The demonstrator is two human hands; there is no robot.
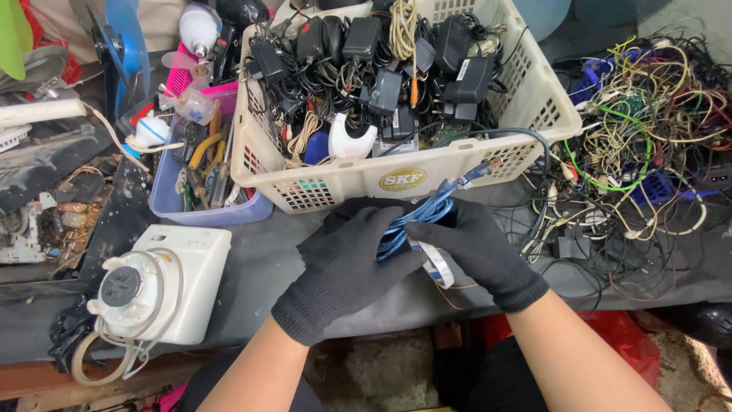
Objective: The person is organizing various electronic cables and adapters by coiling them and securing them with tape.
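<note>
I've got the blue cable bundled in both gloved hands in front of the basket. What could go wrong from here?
The blue cable has a loose plug end sticking up toward the basket; it may snag on the rim or on the grey cord draped there. The roll of tape sits between the left hand and right hand; it could slip and let the coil spring open. The wire tangle lies close on the right and might catch.

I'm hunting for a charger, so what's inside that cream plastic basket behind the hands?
The cream basket holds mostly black power adapters with tangled cords, a beige cable bundle and a white curved plastic piece. Whatever lies beneath that pile is covered.
</note>
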